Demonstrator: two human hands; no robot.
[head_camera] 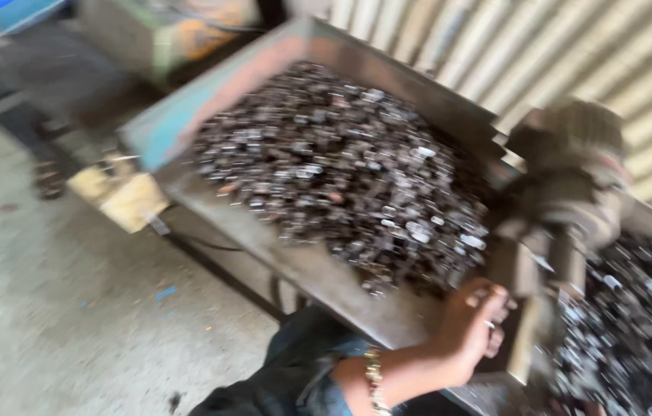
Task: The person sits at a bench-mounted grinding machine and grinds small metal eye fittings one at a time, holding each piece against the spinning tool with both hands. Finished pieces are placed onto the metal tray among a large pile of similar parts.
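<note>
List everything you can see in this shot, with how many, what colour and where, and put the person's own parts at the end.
Small metal parts: a heap, too many to count, dark grey and shiny, on the tray; more at the right edge.
Metal tray: one, grey with a bluish rim, centre.
Press-like machine: one, brown-grey, right, blurred.
Yellowish block: one, left of the tray.
Corrugated wall: pale, upper right.
Concrete floor: grey, left.
Hand: one, with a bracelet, at the tray's near edge by the machine; which hand is unclear.

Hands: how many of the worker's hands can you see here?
1. One hand, with a bracelet on its wrist, rests at the edge of the metal tray beside the heap of small metal pieces. The other hand may be hidden.
</note>
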